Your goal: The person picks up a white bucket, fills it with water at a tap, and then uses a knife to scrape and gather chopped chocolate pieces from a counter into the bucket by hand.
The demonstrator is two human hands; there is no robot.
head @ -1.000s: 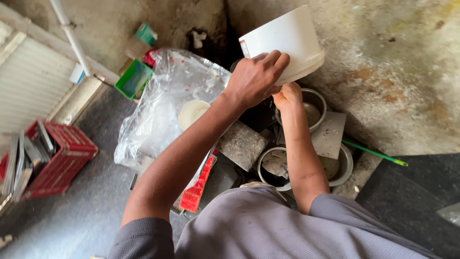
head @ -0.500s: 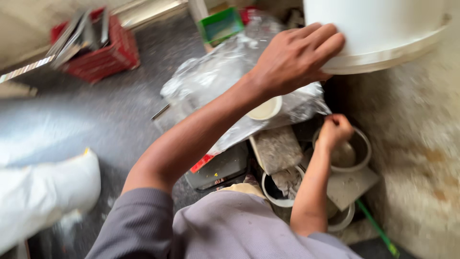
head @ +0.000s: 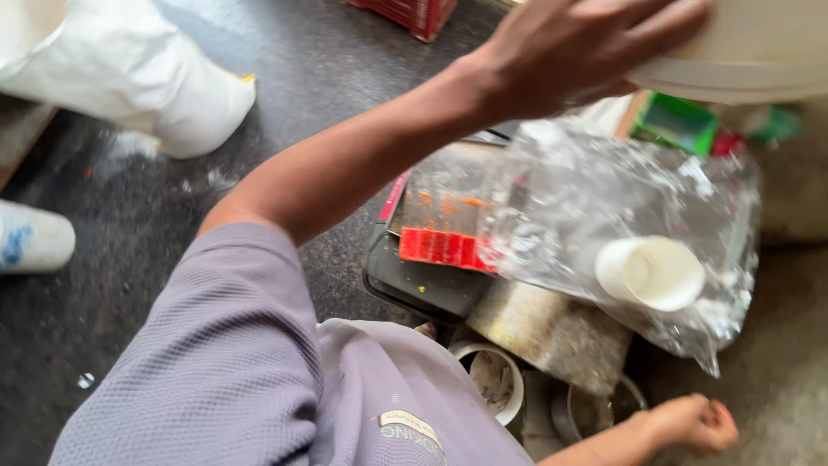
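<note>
**White bucket held at the top edge of view**

White plastic bucket [head: 759, 52] is gripped at its rim by the left hand [head: 578, 56], fingers spread flat across its wall, high above a clear plastic bag [head: 604, 216] with a white paper cup [head: 651, 272] inside. The right hand [head: 694, 423] is seen low, loosely curled beside round tins [head: 492, 380]; whether anything is held there cannot be told.

The floor [head: 129, 224] is dark speckled stone, dusty, with pale crumbs scattered over it. At the right it meets a rougher, lighter grey surface [head: 776, 380], perhaps bare concrete, though blur makes that uncertain. A full white sack [head: 129, 69] lies at the upper left, and a red crate [head: 405, 13] stands at the top edge. Soft daylight falls evenly.
</note>
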